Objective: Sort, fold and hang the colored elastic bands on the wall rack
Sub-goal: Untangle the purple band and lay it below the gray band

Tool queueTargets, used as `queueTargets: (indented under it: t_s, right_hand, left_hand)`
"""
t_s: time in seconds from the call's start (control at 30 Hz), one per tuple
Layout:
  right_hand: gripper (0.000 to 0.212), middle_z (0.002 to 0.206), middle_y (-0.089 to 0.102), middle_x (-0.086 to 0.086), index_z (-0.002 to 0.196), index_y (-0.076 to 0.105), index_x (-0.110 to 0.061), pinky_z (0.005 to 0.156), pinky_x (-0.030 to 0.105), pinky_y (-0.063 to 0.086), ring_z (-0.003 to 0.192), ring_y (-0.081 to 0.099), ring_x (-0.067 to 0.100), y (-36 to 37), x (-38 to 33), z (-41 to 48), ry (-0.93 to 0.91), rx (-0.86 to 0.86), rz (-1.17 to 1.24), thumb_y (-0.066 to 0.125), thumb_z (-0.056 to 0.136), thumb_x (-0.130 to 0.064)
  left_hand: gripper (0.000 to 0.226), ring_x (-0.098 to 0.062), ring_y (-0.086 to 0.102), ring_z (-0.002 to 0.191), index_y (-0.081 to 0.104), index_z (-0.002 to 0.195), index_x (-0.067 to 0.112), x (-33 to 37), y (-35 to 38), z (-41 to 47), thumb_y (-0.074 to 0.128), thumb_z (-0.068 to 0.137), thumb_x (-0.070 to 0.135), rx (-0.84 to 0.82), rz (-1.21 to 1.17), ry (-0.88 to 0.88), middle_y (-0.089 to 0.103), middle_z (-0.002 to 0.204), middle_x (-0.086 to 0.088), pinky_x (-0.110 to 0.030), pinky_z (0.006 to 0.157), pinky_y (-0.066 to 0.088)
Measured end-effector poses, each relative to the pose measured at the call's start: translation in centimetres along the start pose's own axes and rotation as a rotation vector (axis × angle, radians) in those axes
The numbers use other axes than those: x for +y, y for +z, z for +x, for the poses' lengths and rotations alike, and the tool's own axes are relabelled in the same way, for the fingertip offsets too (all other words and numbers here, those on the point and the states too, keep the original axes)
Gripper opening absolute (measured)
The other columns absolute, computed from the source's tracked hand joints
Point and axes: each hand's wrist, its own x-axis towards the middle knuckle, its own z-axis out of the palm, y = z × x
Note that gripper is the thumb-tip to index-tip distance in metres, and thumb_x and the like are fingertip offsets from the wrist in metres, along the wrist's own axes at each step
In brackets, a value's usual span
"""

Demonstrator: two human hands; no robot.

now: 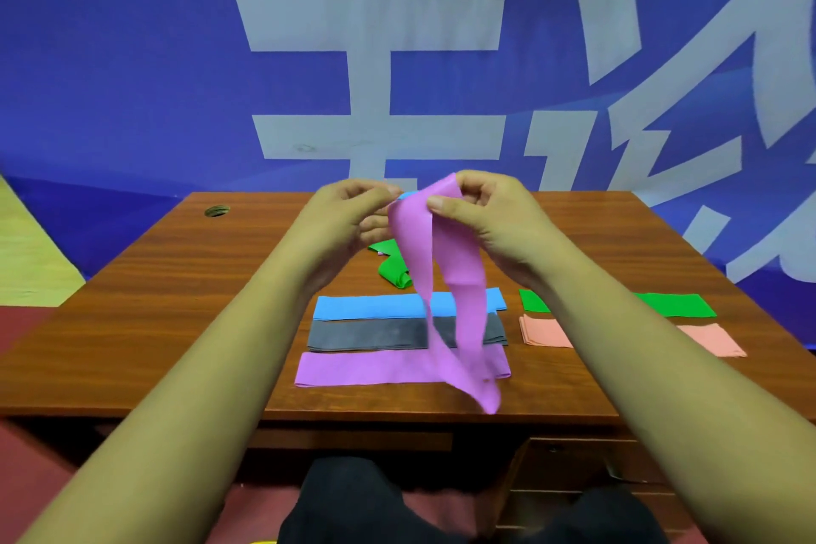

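Both arms are bare along their whole visible length, the left forearm (198, 367) and the right forearm (662, 367) alike. The left hand (344, 216) and right hand (490, 221) are bare as well, and the right thumb's nail (435, 202) is cut short. At the bottom of the view, plain black trousers (353, 499) cover the lap.
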Motion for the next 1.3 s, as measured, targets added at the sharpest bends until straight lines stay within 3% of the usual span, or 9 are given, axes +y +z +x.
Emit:
queueTargets:
  t_s: [0.27, 0.37, 0.5, 0.67, 0.83, 1.0, 1.1, 1.17, 1.3]
  right_hand:
    - [0.019, 0.098, 0.071, 0.023, 0.100, 0.069, 0.002, 0.078, 0.040, 0.051, 0.081, 0.063, 0.021, -0.2, 1.2, -0.6, 0.113, -0.005, -0.034, 0.070, 0.085, -0.010]
    - [0.028, 0.092, 0.069, 0.016, 0.109, 0.064, 0.006, 0.073, 0.036, 0.053, 0.077, 0.064, 0.019, 0.1, 0.7, -0.7, 0.192, 0.000, 0.120, 0.062, 0.094, -0.018]
    - [0.016, 0.075, 0.065, 0.004, 0.095, 0.070, -0.003, 0.067, 0.032, 0.046, 0.067, 0.055, 0.012, -0.1, 0.2, 0.0, 0.084, 0.143, -0.056, 0.062, 0.094, -0.017]
    - [0.011, 0.087, 0.075, 0.004, 0.095, 0.076, -0.012, 0.074, 0.028, 0.051, 0.077, 0.064, 0.009, 0.3, -0.9, 0.1, -0.062, 0.183, -0.238, 0.066, 0.091, -0.015]
    - [0.014, 0.074, 0.068, -0.003, 0.096, 0.075, -0.009, 0.059, 0.018, 0.047, 0.061, 0.057, 0.001, 0.7, -1.6, 0.2, -0.088, 0.205, -0.239, 0.060, 0.094, -0.009]
    - [0.018, 0.092, 0.073, 0.000, 0.101, 0.074, -0.014, 0.054, 0.011, 0.048, 0.074, 0.063, -0.005, 0.5, -2.2, 0.2, -0.132, 0.244, -0.260, 0.060, 0.093, -0.005]
    - [0.015, 0.088, 0.073, 0.009, 0.098, 0.073, -0.009, 0.052, 0.016, 0.050, 0.067, 0.063, 0.001, 0.4, -2.3, 0.5, -0.143, 0.251, -0.261, 0.062, 0.091, -0.002]
    - [0.011, 0.082, 0.071, 0.013, 0.096, 0.069, -0.005, 0.062, 0.028, 0.058, 0.068, 0.068, 0.011, 0.6, -2.3, 0.7, -0.128, 0.241, -0.156, 0.062, 0.090, 0.001]
    - [0.004, 0.086, 0.071, 0.017, 0.093, 0.061, -0.004, 0.077, 0.034, 0.058, 0.081, 0.071, 0.030, 1.2, -2.9, 0.7, -0.026, 0.232, 0.161, 0.057, 0.095, -0.005]
  left_hand:
    - [0.009, -0.008, 0.064, 0.069, 0.066, 0.093, 0.010, -1.7, 0.4, -0.1, 0.064, 0.090, 0.002, 0.090, -0.108, 0.059, 0.071, 0.074, 0.002, -0.021, 0.071, 0.054]
    - [0.013, -0.010, 0.065, 0.077, 0.065, 0.094, 0.012, -1.6, 0.6, -0.3, 0.066, 0.088, 0.001, 0.065, -0.057, 0.135, 0.070, 0.075, 0.002, -0.024, 0.076, 0.054]
    - [0.021, -0.012, 0.063, 0.074, 0.056, 0.098, 0.014, -1.4, 1.1, -0.4, 0.070, 0.086, 0.004, 0.036, -0.033, 0.133, 0.069, 0.074, 0.004, -0.029, 0.074, 0.052]
    - [0.010, -0.017, 0.054, 0.076, 0.063, 0.076, 0.024, -1.0, 1.3, -0.2, 0.067, 0.084, 0.030, 0.038, 0.065, 0.204, 0.061, 0.078, -0.001, -0.033, 0.072, 0.045]
    - [0.014, -0.014, 0.051, 0.075, 0.064, 0.078, 0.018, -0.6, 1.7, -0.2, 0.065, 0.092, 0.020, 0.146, 0.152, 0.357, 0.060, 0.079, -0.002, -0.033, 0.074, 0.043]
    - [0.014, -0.008, 0.054, 0.074, 0.061, 0.078, 0.016, -0.1, 1.7, -0.3, 0.067, 0.091, 0.017, 0.240, 0.125, 0.444, 0.061, 0.073, 0.007, -0.029, 0.076, 0.047]
    - [0.016, -0.005, 0.052, 0.069, 0.060, 0.077, 0.016, 0.1, 1.8, -0.4, 0.066, 0.092, 0.018, 0.212, 0.132, 0.454, 0.058, 0.069, 0.012, -0.022, 0.069, 0.044]
    - [0.017, -0.002, 0.049, 0.065, 0.059, 0.077, 0.016, 0.2, 2.1, -0.5, 0.065, 0.093, 0.016, 0.201, 0.118, 0.455, 0.057, 0.065, 0.013, -0.016, 0.063, 0.041]
    - [0.014, -0.009, 0.052, 0.072, 0.063, 0.078, 0.019, 0.0, 1.9, -0.1, 0.067, 0.091, 0.019, 0.235, 0.098, 0.464, 0.061, 0.073, 0.006, -0.029, 0.071, 0.046]
